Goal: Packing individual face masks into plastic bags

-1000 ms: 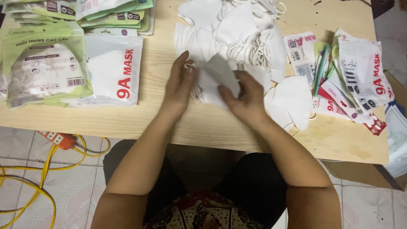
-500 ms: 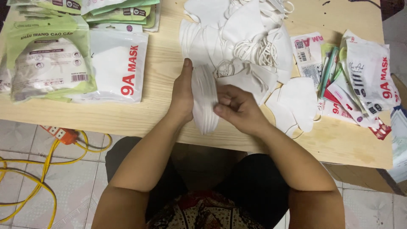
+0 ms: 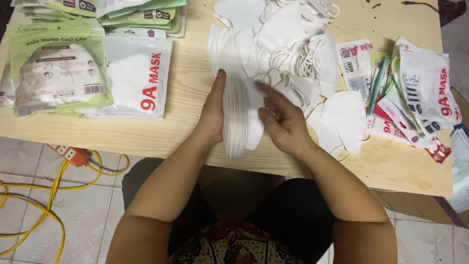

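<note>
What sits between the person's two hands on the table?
In the head view, a stack of white face masks stands on edge between the left hand and the right hand, both pressed against it.

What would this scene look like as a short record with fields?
left hand: flat against the side of a stack of white face masks
right hand: on the stack's other side
stack: on edge on the wooden table
behind: heap of loose white masks
left side: packaged masks
right side: empty pouches
floor: yellow cable
</note>
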